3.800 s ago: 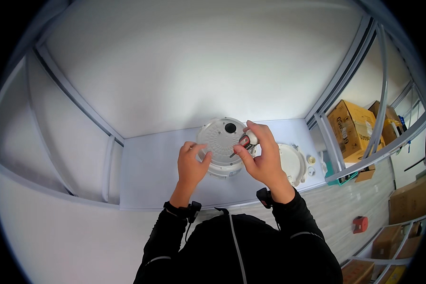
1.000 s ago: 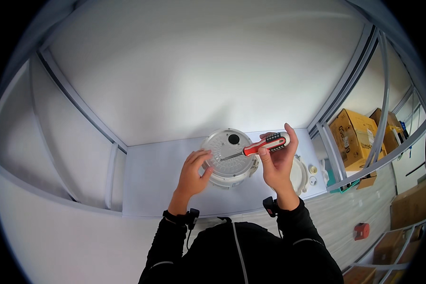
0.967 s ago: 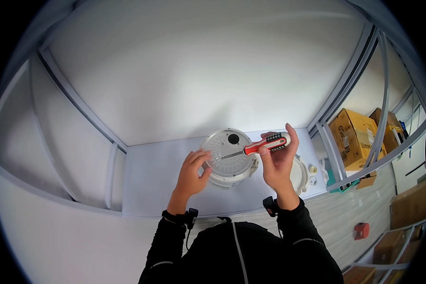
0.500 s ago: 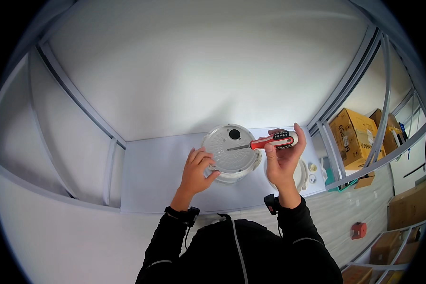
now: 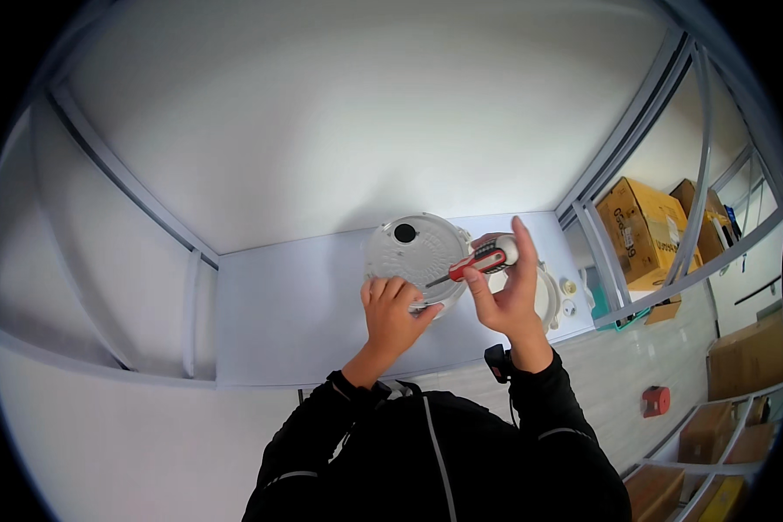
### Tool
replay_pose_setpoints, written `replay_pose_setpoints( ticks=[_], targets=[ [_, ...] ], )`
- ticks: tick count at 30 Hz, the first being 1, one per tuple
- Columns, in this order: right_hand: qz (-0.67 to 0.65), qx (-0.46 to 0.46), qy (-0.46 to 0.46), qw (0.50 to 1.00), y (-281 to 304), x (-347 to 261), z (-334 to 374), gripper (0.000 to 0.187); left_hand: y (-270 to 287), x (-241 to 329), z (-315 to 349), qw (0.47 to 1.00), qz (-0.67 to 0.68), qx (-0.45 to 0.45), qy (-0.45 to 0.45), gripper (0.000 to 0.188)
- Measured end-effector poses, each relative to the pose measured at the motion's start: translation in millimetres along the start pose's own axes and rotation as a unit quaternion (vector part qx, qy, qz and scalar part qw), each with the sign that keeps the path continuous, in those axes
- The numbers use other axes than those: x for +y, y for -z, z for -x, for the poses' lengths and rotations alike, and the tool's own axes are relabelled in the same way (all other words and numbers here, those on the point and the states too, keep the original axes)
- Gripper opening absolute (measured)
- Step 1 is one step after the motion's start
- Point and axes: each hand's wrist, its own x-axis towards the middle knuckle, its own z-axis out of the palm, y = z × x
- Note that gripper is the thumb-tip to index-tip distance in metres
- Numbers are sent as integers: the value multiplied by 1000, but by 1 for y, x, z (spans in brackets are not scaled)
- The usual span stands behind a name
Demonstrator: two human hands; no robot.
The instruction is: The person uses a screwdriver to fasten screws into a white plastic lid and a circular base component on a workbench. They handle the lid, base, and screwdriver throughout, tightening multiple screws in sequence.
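A round white plastic housing [image 5: 426, 252] with a black disc on its face sits on the table in front of me. My left hand [image 5: 390, 315] grips the near edge of this housing, thumb at the right and fingers over the rim. In my right hand [image 5: 511, 291] is a red-and-grey screwdriver [image 5: 480, 258], its shaft slanting down to the left over the housing. Whether the tip touches the surface, I cannot tell. Partly behind my right hand lies a white round part [image 5: 545, 300] with a raised rim.
The pale table [image 5: 287, 313] meets a white wall behind. Two small round pieces, one yellowish [image 5: 568, 286] and one white [image 5: 569, 307], lie at its right end. Grey frame posts stand both sides. Cardboard boxes [image 5: 644, 230] and a red stool [image 5: 656, 401] are off to the right.
The housing has turned, its black disc shifting left. My left hand has moved right along the near rim. The screwdriver has come left and its tip lower, nearer my left fingers.
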Motion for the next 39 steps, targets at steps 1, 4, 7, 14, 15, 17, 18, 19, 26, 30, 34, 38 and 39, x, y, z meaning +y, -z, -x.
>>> replay_pose_setpoints(
  ticks=[1,4,7,14,15,17,18,19,26,30,34,38,39],
  targets=[
    [17,-7,-1,1000,0,-1,3,84,-1,0,1,1000,2,7,-2,35],
    [36,-17,-20,999,-1,1,10,81,-2,0,2,1000,1,17,-7,34],
    [24,-36,-56,998,-5,-3,11,79,-1,1,4,1000,4,17,-2,33],
    [44,-64,-80,994,-16,-13,13,74,1,-5,10,1000,14,19,-9,29],
    [50,-62,-71,994,-16,-12,14,73,2,-6,11,1000,21,18,-11,28],
    [61,-61,-57,995,-16,-8,15,73,4,-8,12,999,32,15,-14,25],
    [66,-62,-51,995,-17,-8,14,73,6,-7,13,999,32,12,-9,25],
    [70,-65,-46,994,-16,-9,13,74,7,-7,13,999,32,9,-5,24],
    [109,-67,3,992,-17,-24,2,75,10,-6,14,999,39,-2,9,20],
    [127,-74,-2,989,-19,-29,3,76,13,-8,15,999,31,-19,21,19],
    [138,-95,-14,986,-14,-30,7,75,11,-10,20,998,38,-32,32,18],
    [98,-58,-2,993,-23,-37,1,73,19,-10,24,998,22,-43,34,16],
    [67,-53,-20,996,-24,-40,2,72,19,-9,23,998,20,-46,32,16]
  ],
)
